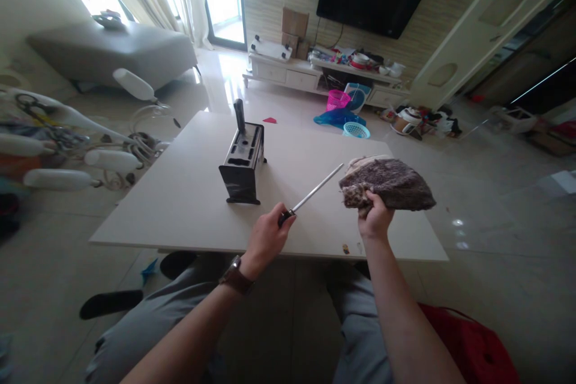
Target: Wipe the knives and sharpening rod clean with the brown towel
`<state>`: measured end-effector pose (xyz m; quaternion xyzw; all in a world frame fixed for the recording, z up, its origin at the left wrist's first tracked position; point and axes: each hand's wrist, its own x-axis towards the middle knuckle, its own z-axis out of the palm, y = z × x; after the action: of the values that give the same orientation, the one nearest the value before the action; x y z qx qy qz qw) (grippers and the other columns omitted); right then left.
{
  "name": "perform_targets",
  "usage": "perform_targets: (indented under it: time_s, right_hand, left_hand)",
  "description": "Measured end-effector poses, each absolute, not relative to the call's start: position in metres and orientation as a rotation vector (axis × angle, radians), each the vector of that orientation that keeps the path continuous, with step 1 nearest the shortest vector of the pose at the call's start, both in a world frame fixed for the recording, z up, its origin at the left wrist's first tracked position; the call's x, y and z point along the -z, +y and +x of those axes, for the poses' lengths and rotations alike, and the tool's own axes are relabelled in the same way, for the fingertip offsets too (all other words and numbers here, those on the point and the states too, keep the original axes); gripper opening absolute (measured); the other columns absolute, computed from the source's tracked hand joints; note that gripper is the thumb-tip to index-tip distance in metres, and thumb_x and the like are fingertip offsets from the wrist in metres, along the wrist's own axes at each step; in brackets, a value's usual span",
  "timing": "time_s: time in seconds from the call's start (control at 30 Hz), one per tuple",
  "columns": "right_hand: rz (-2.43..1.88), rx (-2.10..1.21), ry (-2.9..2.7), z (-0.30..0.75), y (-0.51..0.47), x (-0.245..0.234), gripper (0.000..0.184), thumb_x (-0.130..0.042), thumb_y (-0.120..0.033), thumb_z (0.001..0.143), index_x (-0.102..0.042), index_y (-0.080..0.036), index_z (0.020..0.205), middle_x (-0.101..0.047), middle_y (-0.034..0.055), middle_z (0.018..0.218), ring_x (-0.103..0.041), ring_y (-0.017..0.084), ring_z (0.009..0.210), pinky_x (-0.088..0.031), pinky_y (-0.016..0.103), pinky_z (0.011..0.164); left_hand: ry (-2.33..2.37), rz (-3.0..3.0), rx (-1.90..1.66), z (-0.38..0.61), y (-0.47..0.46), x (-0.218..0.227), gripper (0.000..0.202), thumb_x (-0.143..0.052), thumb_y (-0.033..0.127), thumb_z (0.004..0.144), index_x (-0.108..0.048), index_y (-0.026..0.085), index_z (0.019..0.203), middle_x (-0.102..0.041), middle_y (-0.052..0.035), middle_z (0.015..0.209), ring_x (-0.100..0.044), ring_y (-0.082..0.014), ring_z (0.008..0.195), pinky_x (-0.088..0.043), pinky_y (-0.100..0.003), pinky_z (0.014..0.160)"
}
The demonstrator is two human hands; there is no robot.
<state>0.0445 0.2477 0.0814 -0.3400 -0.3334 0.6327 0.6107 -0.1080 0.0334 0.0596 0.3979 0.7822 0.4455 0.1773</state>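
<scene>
Our left hand [265, 237] is fisted round the black handle [284, 217] of what looks like a honing steel [315, 191] — stiff, slick; our right hand [373, 219] bunches a soft, limp cloth [391, 183].

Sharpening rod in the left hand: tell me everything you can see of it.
The sharpening rod is a thin, straight, silvery shaft that looks like metal, with a dark handle almost wholly hidden in the fist of the left hand. It is held over the pale table, slanting away from the person and to the right. Its tip ends at the near edge of the brown cloth gripped by the right hand; whether the two touch cannot be told.
</scene>
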Motion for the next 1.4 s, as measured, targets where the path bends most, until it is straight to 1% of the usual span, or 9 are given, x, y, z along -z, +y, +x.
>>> perform_targets:
  time_s: [0.1,0.23,0.4,0.53,0.67,0.83,0.93,1.13,1.4]
  right_hand:
    - [-0.847,-1.255,-0.934,0.045,0.231,-0.08,0.04,-0.078,0.0,0.061,-0.071,-0.024,0.092,-0.079,-0.0059,0.098,-0.072,0.015,0.107,-0.061,0.023,0.089]
    - [-0.82,-1.461,-1.21,0.035,0.189,-0.07,0.041,-0.076,0.004,0.06,-0.074,-0.026,0.088,-0.079,-0.0003,0.107,-0.067,0.024,0.122,-0.058,0.037,0.103]
    - [-0.522,-1.23,-2.076,0.024,0.17,-0.067,0.065,-0.066,0.002,0.067,-0.071,-0.031,0.124,-0.067,0.0018,0.14,-0.05,0.026,0.144,-0.034,0.043,0.125]
    - [-0.636,-0.76,-2.294,0.03,0.202,-0.064,0.064,-0.055,-0.002,0.078,-0.06,-0.024,0.138,-0.059,0.0097,0.15,-0.049,0.028,0.145,-0.04,0.048,0.121]
    - [-0.755,-0.543,-2.254,0.038,0.219,-0.058,0.07,-0.05,-0.001,0.077,-0.053,-0.021,0.145,-0.059,0.0127,0.149,-0.05,0.029,0.144,-0.042,0.051,0.119]
    - [-0.457,-0.64,-2.483,0.03,0.19,-0.057,0.075,-0.052,-0.001,0.075,-0.052,-0.023,0.147,-0.051,0.0084,0.158,-0.037,0.028,0.153,-0.033,0.048,0.125]
    - [-0.42,-0.707,-2.464,0.027,0.191,-0.058,0.071,-0.052,-0.002,0.077,-0.054,-0.024,0.145,-0.052,0.0081,0.157,-0.041,0.026,0.15,-0.035,0.047,0.124]
    - [-0.776,-0.583,-2.107,0.039,0.237,-0.055,0.067,-0.05,-0.002,0.077,-0.057,-0.022,0.141,-0.059,0.0105,0.149,-0.052,0.028,0.142,-0.041,0.052,0.119]
    - [-0.48,-0.617,-2.408,0.031,0.198,-0.055,0.082,-0.051,0.001,0.073,-0.049,-0.025,0.152,-0.043,0.0066,0.164,-0.03,0.027,0.156,-0.03,0.051,0.126]
  left_hand:
    - [2.04,0.962,-1.369,-0.109,0.037,-0.053,0.027,-0.061,0.045,0.091,-0.056,0.021,0.079,-0.058,0.0021,0.064,-0.049,-0.0135,0.059,-0.033,-0.025,0.058]
    - [1.758,0.718,-1.382,-0.108,0.041,-0.048,0.038,-0.064,0.056,0.084,-0.059,0.019,0.079,-0.054,0.0039,0.054,-0.043,-0.0102,0.045,-0.031,-0.023,0.047]
    - [1.676,0.543,-1.443,-0.11,0.04,-0.044,0.03,-0.067,0.046,0.076,-0.056,0.018,0.071,-0.052,0.0042,0.049,-0.039,-0.0078,0.038,-0.029,-0.021,0.04]
    - [1.731,0.6,-1.354,-0.111,0.036,-0.045,0.037,-0.068,0.052,0.077,-0.064,0.015,0.075,-0.055,0.0019,0.05,-0.042,-0.0084,0.039,-0.03,-0.021,0.04]
    - [1.707,0.63,-1.313,-0.107,0.036,-0.046,0.043,-0.068,0.057,0.077,-0.066,0.015,0.079,-0.056,0.0011,0.051,-0.044,-0.0087,0.04,-0.03,-0.021,0.04]
    - [1.731,0.523,-1.39,-0.11,0.04,-0.043,0.028,-0.068,0.043,0.075,-0.061,0.017,0.075,-0.053,0.0037,0.049,-0.041,-0.0077,0.036,-0.03,-0.02,0.038]
    - [1.73,0.496,-1.406,-0.113,0.04,-0.043,0.027,-0.068,0.043,0.076,-0.061,0.017,0.076,-0.052,0.0043,0.049,-0.04,-0.0075,0.036,-0.029,-0.02,0.037]
    - [1.684,0.614,-1.339,-0.107,0.034,-0.05,0.039,-0.07,0.054,0.078,-0.064,0.015,0.077,-0.055,0.0018,0.05,-0.042,-0.0076,0.038,-0.029,-0.019,0.037]
    - [1.644,0.459,-1.431,-0.108,0.036,-0.049,0.042,-0.072,0.057,0.075,-0.059,0.017,0.077,-0.052,0.005,0.051,-0.039,-0.0061,0.035,-0.027,-0.018,0.034]
